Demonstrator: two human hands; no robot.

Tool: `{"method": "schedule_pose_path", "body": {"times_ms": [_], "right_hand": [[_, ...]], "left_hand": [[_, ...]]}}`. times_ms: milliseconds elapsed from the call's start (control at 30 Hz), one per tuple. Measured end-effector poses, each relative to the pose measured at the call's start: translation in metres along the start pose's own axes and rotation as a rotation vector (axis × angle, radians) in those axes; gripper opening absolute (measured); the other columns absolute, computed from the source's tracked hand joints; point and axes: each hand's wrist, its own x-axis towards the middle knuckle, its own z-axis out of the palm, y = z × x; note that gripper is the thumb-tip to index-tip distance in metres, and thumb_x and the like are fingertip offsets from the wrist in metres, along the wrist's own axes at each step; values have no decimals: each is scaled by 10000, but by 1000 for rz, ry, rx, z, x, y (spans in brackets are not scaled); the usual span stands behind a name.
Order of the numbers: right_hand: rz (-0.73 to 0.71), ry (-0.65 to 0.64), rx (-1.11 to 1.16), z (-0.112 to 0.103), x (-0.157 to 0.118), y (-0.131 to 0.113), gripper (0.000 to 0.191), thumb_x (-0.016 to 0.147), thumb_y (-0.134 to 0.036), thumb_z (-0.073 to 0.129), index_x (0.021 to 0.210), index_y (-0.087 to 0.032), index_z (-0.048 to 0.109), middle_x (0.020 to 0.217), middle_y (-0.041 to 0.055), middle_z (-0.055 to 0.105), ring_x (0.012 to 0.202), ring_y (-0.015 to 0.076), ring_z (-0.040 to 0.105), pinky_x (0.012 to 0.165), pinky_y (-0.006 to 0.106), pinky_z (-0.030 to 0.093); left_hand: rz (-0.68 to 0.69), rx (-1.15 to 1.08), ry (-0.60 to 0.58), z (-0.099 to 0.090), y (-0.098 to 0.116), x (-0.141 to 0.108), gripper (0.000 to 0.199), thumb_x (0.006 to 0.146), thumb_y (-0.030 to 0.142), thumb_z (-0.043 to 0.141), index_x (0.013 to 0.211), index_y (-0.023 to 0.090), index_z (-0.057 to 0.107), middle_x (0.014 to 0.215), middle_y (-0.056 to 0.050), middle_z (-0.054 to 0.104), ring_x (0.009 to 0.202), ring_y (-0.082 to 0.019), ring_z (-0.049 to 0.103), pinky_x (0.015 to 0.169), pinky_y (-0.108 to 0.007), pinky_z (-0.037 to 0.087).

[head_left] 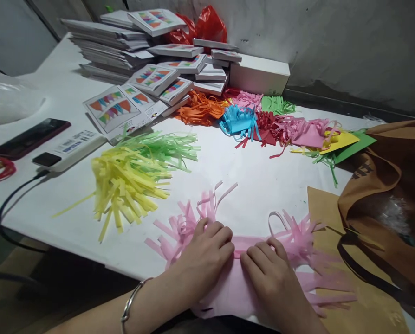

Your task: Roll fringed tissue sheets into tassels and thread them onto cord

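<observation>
Both my left hand (pixel 210 241) and right hand (pixel 265 260) curl over pink tissue (pixel 235 283); pinch unconfirmed. I judge it light, soft, tearable: hold the uncut middle (pixel 234 294) between them.

White table (pixel 270 171) under left hand (pixel 207 253) and right hand (pixel 268 269). Grey, scuffed wall (pixel 333 51) beyond them, dark patch (pixel 322 90) low on it, ahead-right. Dim light; deep shadow below table edge, left of them.

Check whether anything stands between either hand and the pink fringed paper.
Nothing visible does: the left hand and right hand both touch the pink fringed paper directly. Yellow fringe lies apart, to the left.
</observation>
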Motion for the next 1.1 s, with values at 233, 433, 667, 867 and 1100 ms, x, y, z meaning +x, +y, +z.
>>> {"method": "schedule_pose_path", "body": {"times_ms": [233,433,667,867,1100], "right_hand": [[132,33,147,10,8,-5,187,996,-134,464,867,-181,590,816,17,598,784,169,503,859,366,323],[42,-55,28,9,1,-2,294,945,-32,344,874,-170,594,805,43,571,783,195,478,899,396,332],[120,-33,-122,-1,-12,14,258,984,-76,359,932,-187,586,898,64,628,869,230,509,931,432,304],[228,-108,-113,-4,-5,11,238,951,-74,395,843,-217,552,815,39,561,792,235,477,854,432,286],[336,-106,-128,-2,1,11,208,971,-165,441,788,-227,520,782,20,579,744,219,477,714,376,233]], "left_hand": [[100,-42,68,-1,-4,-3,140,935,111,598,854,203,666,933,-20,664,898,-206,523,1001,-486,279],[50,-158,42,7,-8,-4,112,935,145,644,839,202,654,925,5,677,904,-188,533,944,-427,294],[-109,-244,4,3,2,-4,133,954,147,587,852,199,653,962,-5,672,936,-214,523,843,-412,304],[-259,-108,-150,-9,20,9,192,935,125,491,819,164,639,940,-75,622,900,-265,519,836,-485,330],[-105,78,-94,-7,15,12,130,908,116,583,812,195,619,884,-45,629,839,-256,518,847,-505,334]]}}
